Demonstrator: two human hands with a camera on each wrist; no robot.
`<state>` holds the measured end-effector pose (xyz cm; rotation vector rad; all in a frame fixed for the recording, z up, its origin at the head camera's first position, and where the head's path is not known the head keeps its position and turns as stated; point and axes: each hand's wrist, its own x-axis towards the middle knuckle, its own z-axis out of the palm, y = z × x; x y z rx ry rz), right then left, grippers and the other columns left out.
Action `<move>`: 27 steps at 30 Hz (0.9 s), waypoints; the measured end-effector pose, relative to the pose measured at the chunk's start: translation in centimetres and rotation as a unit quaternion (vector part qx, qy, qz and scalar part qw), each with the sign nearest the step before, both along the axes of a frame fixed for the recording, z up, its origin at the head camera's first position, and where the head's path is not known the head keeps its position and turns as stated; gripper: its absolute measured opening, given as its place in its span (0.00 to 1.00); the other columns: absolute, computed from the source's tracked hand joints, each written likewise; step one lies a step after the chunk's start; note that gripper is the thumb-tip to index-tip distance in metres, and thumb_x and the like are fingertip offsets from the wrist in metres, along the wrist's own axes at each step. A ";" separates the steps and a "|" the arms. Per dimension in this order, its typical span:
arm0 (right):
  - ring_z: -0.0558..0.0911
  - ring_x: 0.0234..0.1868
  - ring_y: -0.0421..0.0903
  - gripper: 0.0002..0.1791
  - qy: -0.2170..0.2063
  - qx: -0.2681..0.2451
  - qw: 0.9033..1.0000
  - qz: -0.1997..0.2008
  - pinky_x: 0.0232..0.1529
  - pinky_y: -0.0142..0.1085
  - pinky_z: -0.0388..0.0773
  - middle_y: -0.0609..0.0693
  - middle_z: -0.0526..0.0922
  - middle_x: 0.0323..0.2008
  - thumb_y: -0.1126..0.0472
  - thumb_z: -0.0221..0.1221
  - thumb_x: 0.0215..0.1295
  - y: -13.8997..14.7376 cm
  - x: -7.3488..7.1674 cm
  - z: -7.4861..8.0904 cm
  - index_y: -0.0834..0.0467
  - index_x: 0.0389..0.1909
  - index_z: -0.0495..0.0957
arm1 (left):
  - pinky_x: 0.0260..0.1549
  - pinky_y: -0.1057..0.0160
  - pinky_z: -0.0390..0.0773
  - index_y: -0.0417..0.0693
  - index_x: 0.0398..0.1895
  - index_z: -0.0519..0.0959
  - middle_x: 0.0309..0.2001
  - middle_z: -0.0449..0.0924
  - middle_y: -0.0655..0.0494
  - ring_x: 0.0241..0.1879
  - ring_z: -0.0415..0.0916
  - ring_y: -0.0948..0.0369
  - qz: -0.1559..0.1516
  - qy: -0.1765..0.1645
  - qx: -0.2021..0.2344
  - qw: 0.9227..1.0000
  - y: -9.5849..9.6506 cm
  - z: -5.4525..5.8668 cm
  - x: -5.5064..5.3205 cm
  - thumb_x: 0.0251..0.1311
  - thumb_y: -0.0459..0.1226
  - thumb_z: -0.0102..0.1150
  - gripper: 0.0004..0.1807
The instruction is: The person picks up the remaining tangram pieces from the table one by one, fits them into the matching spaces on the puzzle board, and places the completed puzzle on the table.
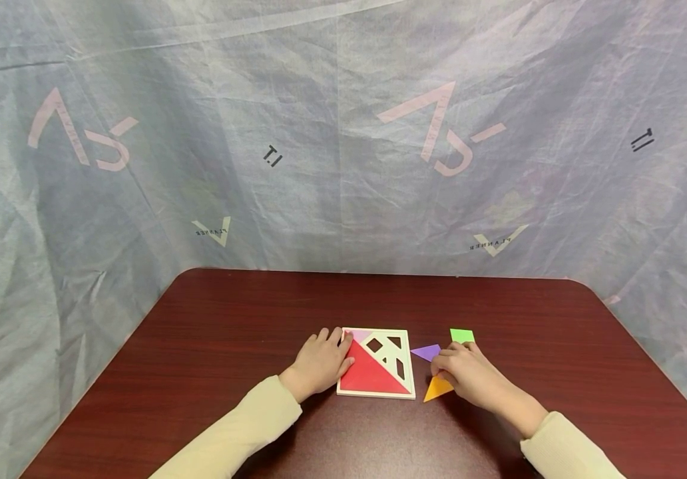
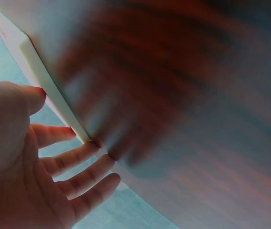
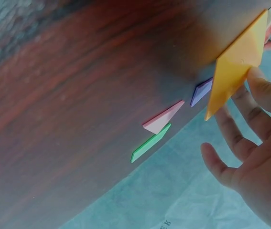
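A square white tangram tray (image 1: 376, 396) lies on the table, with red filling (image 1: 370, 376) its lower left half and a pale pink piece (image 1: 357, 333) at its top left. My left hand (image 1: 318, 362) rests along the tray's left side, fingertips at the edge and thumb over the red. To the tray's right, my right hand (image 1: 469, 374) pinches an orange four-sided piece (image 3: 238, 62) between thumb and fingers, tilted up from the table in the right wrist view. Beyond that hand lie a purple triangle (image 1: 427, 352), a green piece (image 1: 462, 335) and a pink triangle (image 3: 165, 117), hidden from the head view.
Dark cut-outs (image 1: 374, 344) of several shapes show in the tray's upper right half. The dark red wooden table (image 1: 229, 319) ends at a grey cloth backdrop (image 1: 343, 166) that hangs behind and at both sides.
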<state>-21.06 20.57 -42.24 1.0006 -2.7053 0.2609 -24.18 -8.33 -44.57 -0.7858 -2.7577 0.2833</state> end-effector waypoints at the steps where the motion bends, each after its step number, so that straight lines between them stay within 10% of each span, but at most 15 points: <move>1: 0.72 0.33 0.38 0.11 0.000 0.000 1.000 0.001 0.37 0.39 0.61 0.34 0.76 0.25 0.67 0.64 0.50 0.0 0.0 0.0 0.46 0.22 0.75 | 0.41 0.59 0.74 0.50 0.59 0.71 0.51 0.71 0.50 0.45 0.70 0.54 0.000 0.000 0.000 1.000 0.0 0.0 0.0 0.63 0.53 0.45 0.26; 27: 0.71 0.34 0.40 0.13 0.038 -0.002 0.999 0.028 0.40 0.45 0.66 0.39 0.74 0.26 0.74 0.60 0.50 -1.6 -1.2 0.6 0.51 0.24 0.73 | 0.40 0.58 0.74 0.49 0.59 0.71 0.51 0.71 0.50 0.45 0.70 0.54 0.002 -0.007 0.000 1.000 0.0 0.1 0.0 0.63 0.53 0.44 0.26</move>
